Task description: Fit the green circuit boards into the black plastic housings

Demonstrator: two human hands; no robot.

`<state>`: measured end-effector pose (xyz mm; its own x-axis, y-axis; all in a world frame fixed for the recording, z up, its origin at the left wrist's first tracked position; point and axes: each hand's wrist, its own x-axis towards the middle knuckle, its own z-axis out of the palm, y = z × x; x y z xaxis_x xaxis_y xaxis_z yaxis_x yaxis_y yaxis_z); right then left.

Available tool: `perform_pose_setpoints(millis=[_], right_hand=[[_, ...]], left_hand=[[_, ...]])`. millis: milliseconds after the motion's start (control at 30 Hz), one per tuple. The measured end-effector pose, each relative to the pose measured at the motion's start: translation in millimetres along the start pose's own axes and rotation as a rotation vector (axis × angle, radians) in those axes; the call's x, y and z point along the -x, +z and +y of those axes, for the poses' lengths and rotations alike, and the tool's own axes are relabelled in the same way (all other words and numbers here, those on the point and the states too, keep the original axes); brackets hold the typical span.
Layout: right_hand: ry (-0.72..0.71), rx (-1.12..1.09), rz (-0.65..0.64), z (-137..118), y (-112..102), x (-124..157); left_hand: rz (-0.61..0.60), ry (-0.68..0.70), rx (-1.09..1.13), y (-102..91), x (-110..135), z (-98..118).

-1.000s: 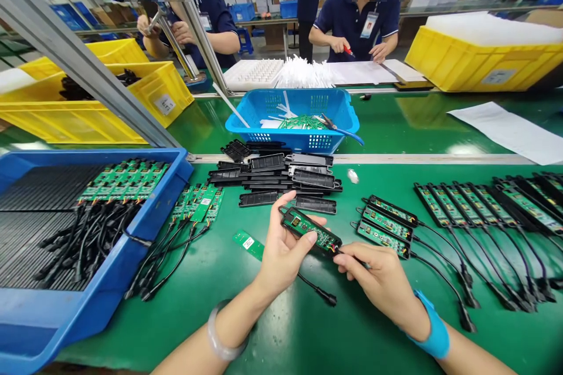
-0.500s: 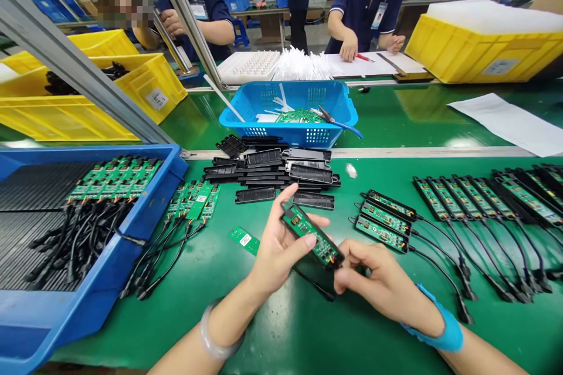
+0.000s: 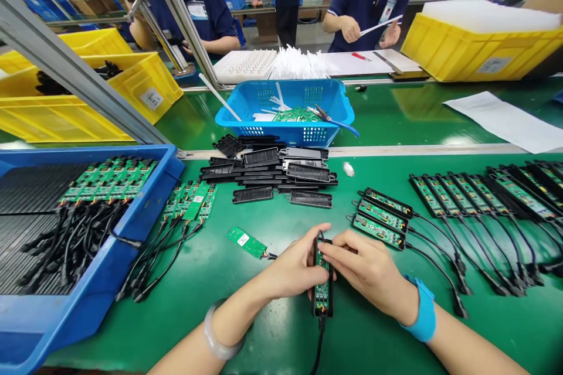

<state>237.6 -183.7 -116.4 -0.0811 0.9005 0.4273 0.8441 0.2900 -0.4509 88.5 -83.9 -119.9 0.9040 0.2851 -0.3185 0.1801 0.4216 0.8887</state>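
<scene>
A green circuit board in a black plastic case (image 3: 322,293) stands nearly upright in the view, its black cable hanging from the lower end. My left hand (image 3: 294,266) is closed around the case, thumb lying across the board. My right hand (image 3: 365,261) is closed at the upper right of the case, its fingertips pressed on the board's top end. Left of my hands, a loose circuit board (image 3: 247,241) lies with a white label up, its cable partly hidden under my left hand. Several empty black cases (image 3: 264,173) are piled beyond my hands.
Cased boards with cables (image 3: 380,228) lie to the right, with a longer row (image 3: 457,193) beyond. Left are wired boards (image 3: 191,205) and a blue bin (image 3: 94,304). A blue basket (image 3: 285,136) holding cutters stands behind the pile. Co-workers sit across the bench.
The cased board has turned from slanted to nearly upright and come lower. My right hand has moved from its cable end to its top end. A co-worker across has lifted a white strip.
</scene>
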Motion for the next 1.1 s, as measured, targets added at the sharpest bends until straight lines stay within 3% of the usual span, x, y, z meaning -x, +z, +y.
perform_pose_setpoints(millis=[133,300,400,500,567,633,700,833,933,1000,1100], right_hand=[[-0.104,0.085,0.033,1,-1,-1],[-0.134,0.074,0.075,3,3,-2],[-0.063,0.015,0.035,0,4,-3],[0.056,-0.112,-0.099,-3,-3,-8],[0.121,-0.193,-0.179,-1,-14,-16],[0.214,-0.125,-0.208,10,-26,-29],[0.344,0.099,-0.186,31,-37,-47],[0.502,0.334,-0.132,87,-40,-84],[0.549,0.406,-0.143,109,-38,-98],[0.546,0.418,-0.141,103,-40,-98],[0.490,0.363,-0.150,62,-43,-81]], left_hand=[[-0.013,-0.008,0.028,-1.8,0,0],[0.007,-0.031,0.013,-1.1,0,2],[-0.002,-0.009,0.005,-0.6,0,0],[-0.024,0.024,-0.024,-0.5,-1,1],[0.046,0.042,-0.038,-0.9,-2,4],[0.155,0.061,-0.025,-1.9,-2,10],[0.200,0.066,-0.001,-3.4,0,15],[0.122,0.019,0.011,-6.2,2,21],[0.111,0.010,0.042,-8.7,2,21],[0.119,0.002,0.081,-10.6,1,21],[0.145,-0.025,0.140,-11.6,-1,18]])
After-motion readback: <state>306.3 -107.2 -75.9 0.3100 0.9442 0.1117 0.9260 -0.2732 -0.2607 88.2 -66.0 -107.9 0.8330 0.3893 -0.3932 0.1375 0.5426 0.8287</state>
